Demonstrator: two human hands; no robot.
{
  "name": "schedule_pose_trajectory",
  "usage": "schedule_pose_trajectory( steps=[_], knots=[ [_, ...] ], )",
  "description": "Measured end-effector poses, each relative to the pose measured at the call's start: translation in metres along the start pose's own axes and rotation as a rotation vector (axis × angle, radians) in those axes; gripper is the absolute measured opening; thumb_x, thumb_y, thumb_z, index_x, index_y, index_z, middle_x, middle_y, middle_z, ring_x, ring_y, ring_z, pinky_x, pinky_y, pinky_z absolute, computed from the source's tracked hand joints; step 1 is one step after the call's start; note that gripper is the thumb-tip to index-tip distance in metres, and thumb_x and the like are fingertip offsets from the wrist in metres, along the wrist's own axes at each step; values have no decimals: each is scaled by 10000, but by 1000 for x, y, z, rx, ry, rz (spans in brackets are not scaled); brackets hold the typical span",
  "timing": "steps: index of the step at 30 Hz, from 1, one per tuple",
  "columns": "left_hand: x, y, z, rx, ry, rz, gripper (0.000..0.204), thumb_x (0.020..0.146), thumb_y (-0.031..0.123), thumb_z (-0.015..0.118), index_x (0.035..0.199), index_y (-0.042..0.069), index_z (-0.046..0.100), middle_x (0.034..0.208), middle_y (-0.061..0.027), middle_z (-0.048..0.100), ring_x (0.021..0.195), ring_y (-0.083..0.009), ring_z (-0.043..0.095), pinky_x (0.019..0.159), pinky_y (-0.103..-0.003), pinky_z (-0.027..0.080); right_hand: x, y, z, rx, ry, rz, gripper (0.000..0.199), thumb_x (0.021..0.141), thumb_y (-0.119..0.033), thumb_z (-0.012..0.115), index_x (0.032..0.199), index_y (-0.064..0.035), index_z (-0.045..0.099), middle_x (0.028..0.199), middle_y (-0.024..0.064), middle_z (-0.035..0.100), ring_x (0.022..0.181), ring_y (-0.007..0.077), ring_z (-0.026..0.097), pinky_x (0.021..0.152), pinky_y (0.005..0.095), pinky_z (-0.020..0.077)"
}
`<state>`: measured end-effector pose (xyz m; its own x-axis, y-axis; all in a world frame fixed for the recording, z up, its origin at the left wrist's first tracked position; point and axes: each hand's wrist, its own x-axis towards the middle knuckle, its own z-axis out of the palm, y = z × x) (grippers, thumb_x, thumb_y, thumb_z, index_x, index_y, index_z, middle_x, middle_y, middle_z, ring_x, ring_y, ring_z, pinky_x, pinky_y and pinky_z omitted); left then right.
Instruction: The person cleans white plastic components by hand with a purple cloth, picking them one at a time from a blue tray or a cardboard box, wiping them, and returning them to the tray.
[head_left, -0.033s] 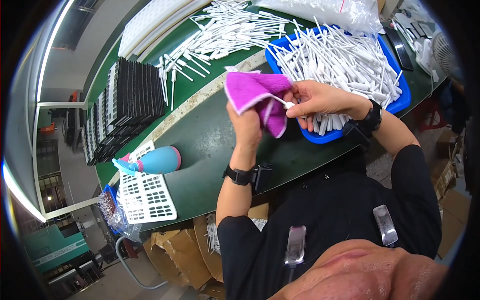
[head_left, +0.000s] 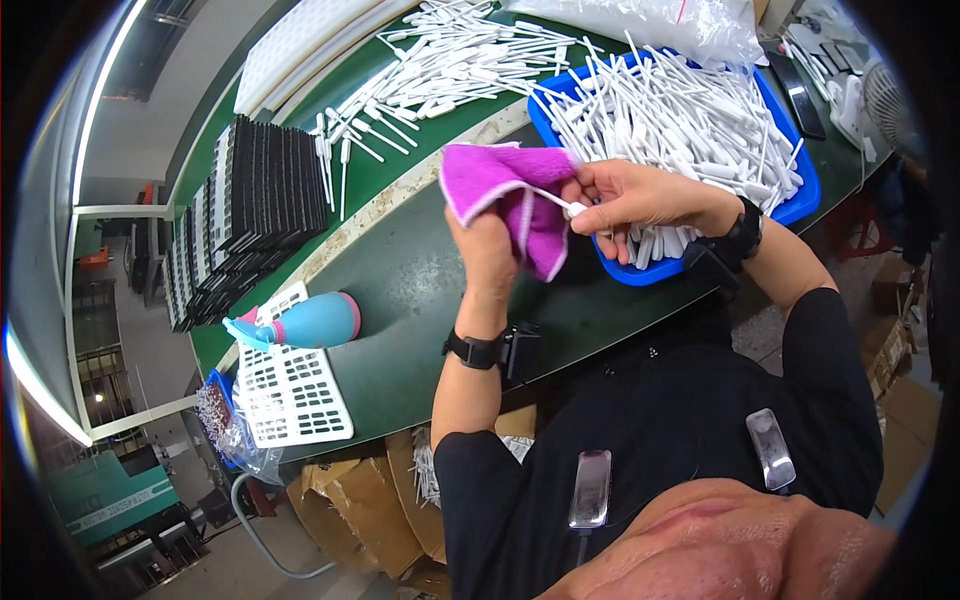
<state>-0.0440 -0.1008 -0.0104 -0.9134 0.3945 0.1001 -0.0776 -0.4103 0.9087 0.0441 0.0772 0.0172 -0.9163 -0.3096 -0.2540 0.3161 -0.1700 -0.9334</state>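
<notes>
My left hand point(head_left: 484, 243) is closed around a bright purple cloth point(head_left: 480, 180) with a white edge. In my right hand point(head_left: 640, 200), thumb and fingers pinch the thick end of a slim white plastic stick point(head_left: 557, 201). The stick's thin shaft runs left toward the cloth, and its far tip is hidden in the folds. Just beyond my right hand stands a blue tray point(head_left: 815, 190), heaped with similar white sticks point(head_left: 690, 125). Its near left corner lies beneath my right fingers.
More white sticks point(head_left: 460, 65) lie across the green table's far side. Stacked black slotted panels point(head_left: 270, 185) stand at left. A blue spray bottle point(head_left: 318, 320) lies on a white perforated panel point(head_left: 290, 395). A clear plastic bag point(head_left: 690, 30) sits behind the tray, with a fan point(head_left: 885, 105) at far right.
My left hand and the purple cloth have shifted slightly left. My right hand stays nearly in place, holding the white stick.
</notes>
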Motion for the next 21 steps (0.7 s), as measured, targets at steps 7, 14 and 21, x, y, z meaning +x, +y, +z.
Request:
schedule_pose_trajectory(
  steps=[7, 14, 21],
  knots=[
    [11, -11, -4, -243, 114, -92, 294, 940, 83, 445, 1202, -39, 498, 1121, -101, 575, 1028, -185, 561, 897, -301, 457, 0, -12, -13, 188, 113, -173, 200, 946, -221, 519, 1048, -55, 478, 862, 48, 574, 879, 150, 619, 722, 284, 522],
    [-25, -21, 26, 204, -298, -25, 357, 979, 183, 407, 1287, 6, 442, 1213, -104, 523, 1099, -189, 514, 937, -322, 439, 8, 2, -15, -475, 372, -573, 171, 946, -191, 521, 1031, -52, 570, 995, 29, 522, 1034, 132, 447, 953, 289, 313],
    [-26, -16, 22, 415, -328, 18, 288, 951, 131, 432, 1204, 20, 516, 1107, -92, 578, 994, -169, 559, 846, -307, 470, 5, 2, -14, -500, 261, -651, 197, 949, -182, 512, 1054, -55, 620, 953, 11, 509, 927, 105, 458, 865, 242, 343]
  ],
)
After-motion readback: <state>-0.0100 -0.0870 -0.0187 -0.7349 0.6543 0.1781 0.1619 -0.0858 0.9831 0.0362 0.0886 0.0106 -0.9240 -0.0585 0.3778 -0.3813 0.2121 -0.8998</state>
